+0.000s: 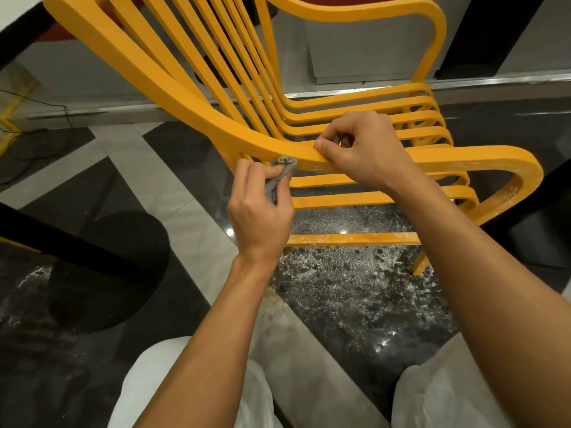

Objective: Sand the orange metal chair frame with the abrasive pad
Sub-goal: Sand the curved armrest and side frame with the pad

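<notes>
**Head view: grey pad pressed to the near rail of the orange chair**

The orange chair frame (191,97) stands on the floor (148,168), its slatted back rising toward the top left corner of the view and its seat slats running right. The near side rail curves down from the upper left and loops round at the right. The abrasive pad (282,168), a crumpled grey wad, touches the lower edge of that rail about midway along. The left hand (262,208) is closed on the pad, pinching it between thumb and fingers. The right hand (358,149) is curled over the top of the same rail just beside the pad, gripping it. Pale dust streaks the rail and the lower crossbar, and what looks like the same dust speckles the dark floor beneath. A black round base (108,270) sits on the floor at left. White trouser legs (185,384) show at the bottom edge.
</notes>
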A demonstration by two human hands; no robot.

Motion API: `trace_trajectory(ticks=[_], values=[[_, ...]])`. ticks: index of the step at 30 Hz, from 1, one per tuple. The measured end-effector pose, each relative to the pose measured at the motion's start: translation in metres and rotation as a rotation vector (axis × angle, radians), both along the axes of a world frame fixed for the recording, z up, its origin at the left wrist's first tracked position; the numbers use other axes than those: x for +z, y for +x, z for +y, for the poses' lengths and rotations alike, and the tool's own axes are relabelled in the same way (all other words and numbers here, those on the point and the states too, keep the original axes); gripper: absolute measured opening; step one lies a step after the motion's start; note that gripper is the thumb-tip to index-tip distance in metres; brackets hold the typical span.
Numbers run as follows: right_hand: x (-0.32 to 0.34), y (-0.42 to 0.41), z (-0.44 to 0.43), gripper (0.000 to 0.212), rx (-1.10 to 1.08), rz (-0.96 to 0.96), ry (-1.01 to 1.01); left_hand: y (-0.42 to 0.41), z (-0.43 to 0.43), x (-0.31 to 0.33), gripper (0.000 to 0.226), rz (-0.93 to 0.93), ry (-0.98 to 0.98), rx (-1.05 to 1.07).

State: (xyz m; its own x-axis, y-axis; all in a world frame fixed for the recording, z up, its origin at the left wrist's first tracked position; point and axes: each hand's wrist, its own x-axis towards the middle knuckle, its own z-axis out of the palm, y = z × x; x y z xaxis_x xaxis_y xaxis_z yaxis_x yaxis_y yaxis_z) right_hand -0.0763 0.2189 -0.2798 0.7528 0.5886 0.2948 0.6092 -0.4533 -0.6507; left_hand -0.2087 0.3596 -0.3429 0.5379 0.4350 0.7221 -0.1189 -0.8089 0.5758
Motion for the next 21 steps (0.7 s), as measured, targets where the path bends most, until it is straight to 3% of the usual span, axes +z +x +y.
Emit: trace_trajectory(ticks=[8,17,21], values=[[0.001,0.000,0.002,0.019,-0.015,-0.013,-0.008,0.006,-0.009,-0.002,0.014,0.062,0.045,-0.103],[0.010,-0.005,-0.014,0.017,-0.097,0.033,0.085,-0.003,-0.002,0.005,0.015,-0.018,-0.082,0.049],[0.019,-0.010,-0.033,0.019,-0.188,-0.012,0.044,0.000,-0.009,0.007,0.016,-0.020,-0.080,0.011]])
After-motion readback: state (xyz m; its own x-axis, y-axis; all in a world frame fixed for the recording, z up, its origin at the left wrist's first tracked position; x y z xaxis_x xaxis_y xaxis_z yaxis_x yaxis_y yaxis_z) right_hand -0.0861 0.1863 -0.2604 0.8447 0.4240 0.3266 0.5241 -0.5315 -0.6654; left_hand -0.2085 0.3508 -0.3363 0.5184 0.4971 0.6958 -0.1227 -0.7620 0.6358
